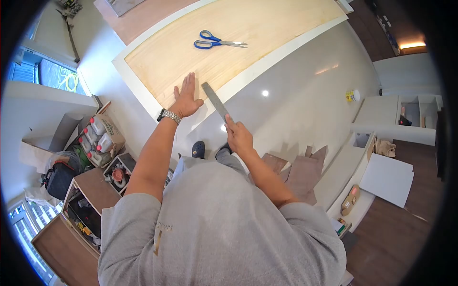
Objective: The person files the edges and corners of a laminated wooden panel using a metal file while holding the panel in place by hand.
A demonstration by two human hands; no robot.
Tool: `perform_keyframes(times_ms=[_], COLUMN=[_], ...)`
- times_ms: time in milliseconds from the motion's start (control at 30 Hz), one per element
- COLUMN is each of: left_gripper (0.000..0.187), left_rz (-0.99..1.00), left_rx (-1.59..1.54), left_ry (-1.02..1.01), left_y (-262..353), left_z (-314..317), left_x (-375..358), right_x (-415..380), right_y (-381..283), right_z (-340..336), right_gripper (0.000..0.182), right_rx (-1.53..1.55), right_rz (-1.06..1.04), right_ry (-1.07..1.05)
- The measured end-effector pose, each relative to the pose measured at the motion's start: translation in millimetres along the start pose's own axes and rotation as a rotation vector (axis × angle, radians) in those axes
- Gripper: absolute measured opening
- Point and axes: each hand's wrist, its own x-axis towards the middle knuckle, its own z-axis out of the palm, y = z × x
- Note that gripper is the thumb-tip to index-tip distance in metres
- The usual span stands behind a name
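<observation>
- The left hand point(188, 97) is lying palm down, released and holding nothing, with its fingers extending away from the body.
- Its thumb is spreading out to the right, towards the file, while the little finger is standing slightly apart from the others on the left side.
- This hand is resting near the close corner of the pale wood surface point(286, 24) with a white border.
- The left arm point(155, 152) is reaching forward, nearly straight, and a metal-banded watch point(170, 116) is circling the wrist.
- The right hand point(240, 138) is grasping the near end of the flat grey file point(214, 101), its fingers curling closed and its forefinger and thumb lying towards the bar.
- The file is pointing forward and to the left, crossing over the white border, with its far end reaching the edge of the wood just beside the left hand; whether it is touching the surface, I cannot tell.
- The right arm point(269, 176) is angling inward from the shoulder, bringing its hand in front of the body, nearer to it than the left hand.
- Blue-handled scissors point(214, 42) are lying on the wood beyond both hands, blades pointing right.
</observation>
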Motion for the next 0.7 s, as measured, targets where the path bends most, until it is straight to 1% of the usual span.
perform_keyframes(times_ms=[100,200,300,400,433,500,533,600,700], left_gripper=[0.110,0.107,0.104,0.102,0.101,0.099,0.099,0.100,0.109], left_rz=[0.007,0.010,-0.006,-0.005,-0.013,-0.020,-0.021,-0.022,-0.046], left_rx=[0.000,-0.012,-0.007,-0.007,-0.015,-0.026,-0.015,0.016,0.241], left_ry=[0.006,0.005,-0.032,-0.021,-0.031,-0.036,-0.034,-0.016,0.005], left_y=[-0.7,-2.5,-4.9,-3.4,-2.8,1.3,0.8,3.3,16.4], left_z=[2.3,1.5,1.2,1.0,0.8,-2.2,0.5,-2.1,3.2], left_x=[1.5,1.7,4.2,4.1,2.1,3.5,1.6,1.5,-6.4], right_x=[27.3,64.0,30.0,-8.2,-3.9,32.9,47.4,73.3,58.8], right_y=[-3.3,-5.9,0.4,0.2,-0.2,1.9,5.1,7.5,18.1], right_z=[4.3,0.8,2.0,0.7,2.9,3.8,1.2,-10.6,-35.5], right_gripper=[0.038,0.038,0.039,0.037,0.037,0.037,0.036,0.036,0.036], right_rx=[-0.072,0.027,-0.063,0.039,0.006,-0.061,-0.039,0.014,0.070], right_rz=[-0.025,-0.026,-0.023,0.013,0.005,-0.021,-0.018,-0.025,0.010], right_ry=[0.081,0.168,0.087,0.024,0.051,0.120,0.149,0.218,0.194])
